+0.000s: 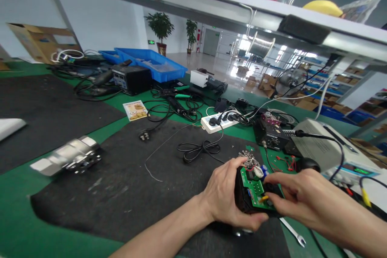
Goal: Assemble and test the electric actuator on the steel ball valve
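My left hand (223, 195) is wrapped round the left side of a black housing (242, 193) that holds a green circuit board (256, 187). Fingers and thumb of my right hand (298, 193) pinch a dark part on the board's right side; its shape is mostly hidden by the fingers. Near my right thumb a small yellow component (264, 198) shows on the board. Blue and white round components sit at the board's upper end. Just behind the housing lies a pile of small metal nuts (249, 158).
A metal cylinder assembly (71, 155) lies on the black mat (121, 193) at left. Behind are a white power strip (219, 121), cables and blue trays (154, 64). At right stand a soldering station (270, 133) and bench instrument (320, 145); a wrench (293, 232) lies below. A shelf crosses overhead.
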Tool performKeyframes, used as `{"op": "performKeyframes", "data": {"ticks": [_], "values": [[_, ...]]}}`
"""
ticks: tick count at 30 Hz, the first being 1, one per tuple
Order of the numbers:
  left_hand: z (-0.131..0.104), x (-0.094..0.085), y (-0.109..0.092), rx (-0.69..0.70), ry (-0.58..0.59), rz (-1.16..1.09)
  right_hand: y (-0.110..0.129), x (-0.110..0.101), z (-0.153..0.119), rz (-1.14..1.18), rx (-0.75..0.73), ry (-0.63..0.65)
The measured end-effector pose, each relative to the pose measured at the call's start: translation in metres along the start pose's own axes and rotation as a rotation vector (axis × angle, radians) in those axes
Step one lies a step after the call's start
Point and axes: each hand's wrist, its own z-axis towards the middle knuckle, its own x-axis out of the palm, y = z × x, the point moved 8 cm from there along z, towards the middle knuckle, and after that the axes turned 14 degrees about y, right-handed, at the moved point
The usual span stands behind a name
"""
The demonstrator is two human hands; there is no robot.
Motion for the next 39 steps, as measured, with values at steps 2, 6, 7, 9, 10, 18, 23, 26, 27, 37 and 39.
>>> {"op": "performKeyframes", "data": {"ticks": [2,6,7,9,10,18,23,26,27,37,39], "values": [[-0.001,0.0,-0.001,0.007,0.0,0.001,-0.004,0.001,-0.002,0.045,-0.001,-0.003],[-0.002,-0.001,0.002,-0.021,0.004,0.016,-0.024,0.003,-0.016,0.25,0.035,-0.116],[-0.002,-0.001,0.004,-0.033,0.011,0.017,-0.03,0.003,-0.021,0.324,0.039,-0.193],[-0.003,0.001,0.007,-0.051,0.036,0.019,-0.041,0.009,-0.03,0.469,0.017,-0.332],[-0.004,0.001,0.008,-0.055,0.049,0.02,-0.043,0.017,-0.03,0.536,-0.013,-0.363],[-0.015,-0.03,-0.003,-0.248,0.327,0.118,-0.028,0.084,0.01,1.107,-0.294,-0.333],[0.01,-0.084,-0.052,-0.394,0.256,0.414,-0.027,0.088,0.011,1.11,-0.289,-0.423],[0.038,-0.072,-0.071,-0.396,0.421,0.463,-0.026,0.087,0.01,1.091,-0.291,-0.456],[0.045,-0.065,-0.074,-0.404,0.477,0.486,-0.026,0.086,0.009,1.08,-0.295,-0.467],[0.081,-0.034,-0.074,-0.527,0.807,0.659,-0.025,0.084,0.005,1.063,-0.34,-0.475],[0.084,-0.031,-0.073,-0.536,0.837,0.65,-0.027,0.085,0.005,1.066,-0.348,-0.478]]}}
